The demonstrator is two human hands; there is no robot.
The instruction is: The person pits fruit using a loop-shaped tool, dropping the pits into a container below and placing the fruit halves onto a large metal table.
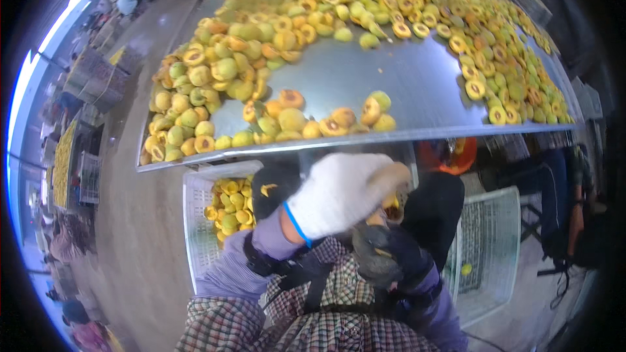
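Note:
My left hand [342,193], in a white knit glove with a blue cuff, reaches over my lap with its fingers curled and blurred. Just below it, my right hand [379,254] wears a dark, soiled glove and has its fingers bent. A yellow piece of fruit [390,200] shows between the two hands; which of them grips it is unclear. Ahead is a metal table [337,73] heaped with yellow-green stone fruit [225,66], many cut in half with brown centres. A short row of fruit [293,120] lies along the near edge.
A white plastic crate [195,205] with fruit halves [234,205] stands at my left. Another crate [511,244], at my right, has one green fruit [466,269]. Under the table is an orange-red container [469,154]. A person's arm [576,225] shows far right; more crates and people line the left.

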